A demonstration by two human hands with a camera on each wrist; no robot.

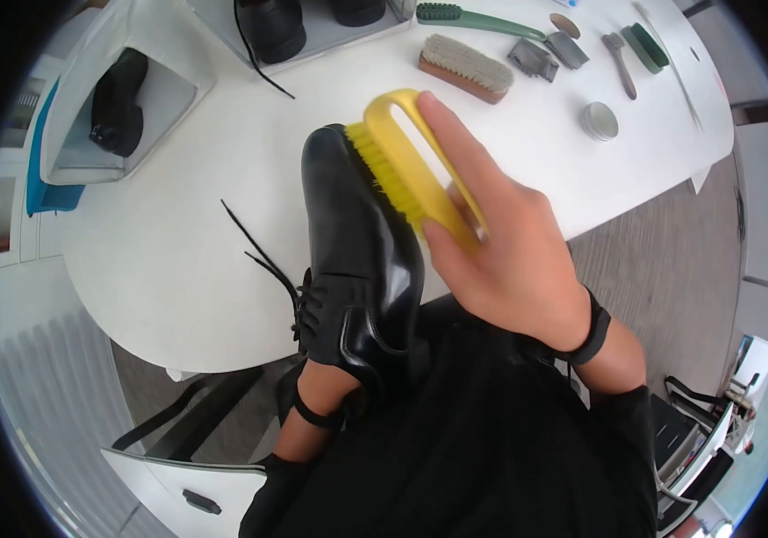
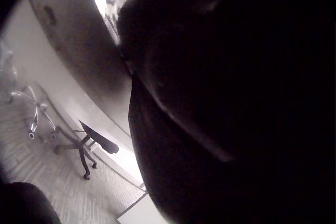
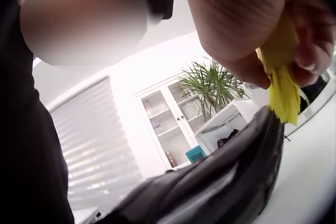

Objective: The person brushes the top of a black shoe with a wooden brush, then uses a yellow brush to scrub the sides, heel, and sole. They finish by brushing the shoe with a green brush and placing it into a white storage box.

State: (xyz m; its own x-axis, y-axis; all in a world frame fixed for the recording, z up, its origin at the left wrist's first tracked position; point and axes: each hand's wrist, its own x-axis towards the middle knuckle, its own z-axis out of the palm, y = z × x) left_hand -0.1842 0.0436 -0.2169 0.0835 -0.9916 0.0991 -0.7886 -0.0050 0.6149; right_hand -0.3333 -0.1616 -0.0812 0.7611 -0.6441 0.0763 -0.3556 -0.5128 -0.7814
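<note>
A black leather lace-up shoe [image 1: 341,220] points toe-away over the table edge, its laces trailing left. My left wrist [image 1: 323,387] goes in at the shoe's opening, and the hand itself is hidden inside. With my right hand [image 1: 520,255] I grip a yellow scrub brush [image 1: 399,148] by its looped handle, fingers over the outer bar and thumb toward the bristles. The yellow bristles [image 1: 384,184] lie along the right side of the shoe's toe. From the right wrist view, the bristle tips [image 3: 286,103] meet the toe end of the shoe.
On the white table [image 1: 178,269] lie a wooden brush [image 1: 465,70], a green long-handled brush [image 1: 483,22], grey crumpled pieces [image 1: 534,60], a round tin [image 1: 599,121] and smaller brushes at right. A white box [image 1: 169,134] holding a black shoe [image 1: 119,103] stands at left.
</note>
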